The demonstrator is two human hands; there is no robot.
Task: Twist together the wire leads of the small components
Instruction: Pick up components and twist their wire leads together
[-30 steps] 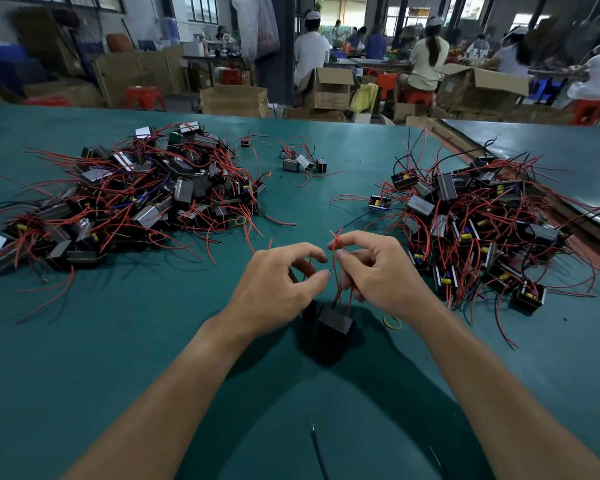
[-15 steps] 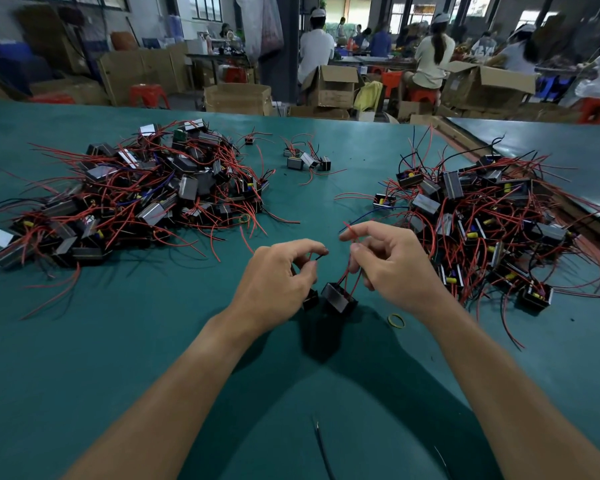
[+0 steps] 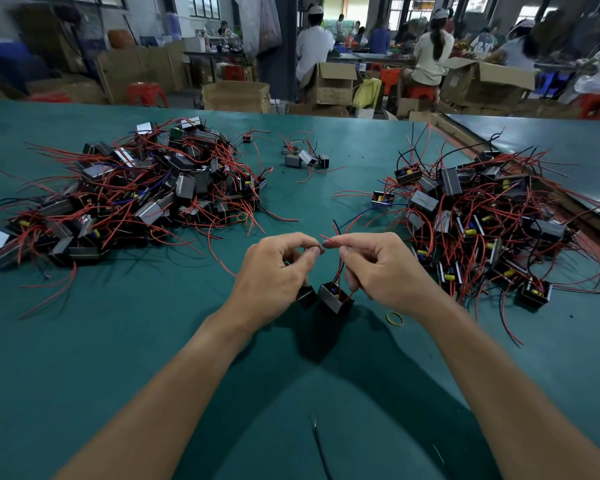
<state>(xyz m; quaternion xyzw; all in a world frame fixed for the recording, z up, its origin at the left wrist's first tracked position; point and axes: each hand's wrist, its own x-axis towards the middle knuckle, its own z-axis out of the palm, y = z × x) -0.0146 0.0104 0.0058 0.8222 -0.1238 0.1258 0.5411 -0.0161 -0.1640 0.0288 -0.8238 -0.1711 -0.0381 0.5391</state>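
**Bench** [image 3: 118, 341]: flat top with a matt teal-green covering. The broad strip along the near edge is bare apart from a loose black wire [image 3: 321, 448].

**Left heap** [image 3: 136, 188]: black and grey box-shaped parts tangled in thin red leads. It lies toward the left edge.

**Right heap** [image 3: 482, 216]: the same kind of parts, some showing yellow pieces inside. It lies toward the right edge, with stray leads fanning outward.

**Small cluster** [image 3: 305, 157]: a few boxes with red leads, set between the heaps and nearer the far edge.

**Rubber band** [image 3: 394, 318]: a yellow ring lying flat, just beside the right wrist.

**Larger component** [image 3: 335, 299]: a black rectangular box with its open face up. It is tilted and hangs clear of the bench at the near middle, casting a shadow below.

**Red lead** [image 3: 340, 265]: thin and flexible. It runs up from the box into the right fingers, and its free end points toward the left edge.

**Small component** [image 3: 306, 296]: a black block just beside the larger one, hanging right under the left hand. Its lead is hidden.

**Left hand** [image 3: 274, 271]: fingers curled in, with the thumb and forefinger tips pinched together above the small component.

**Right hand** [image 3: 385, 271]: fingers curled, with the thumb and forefinger pinching the red lead. The two pinches are nearly touching.
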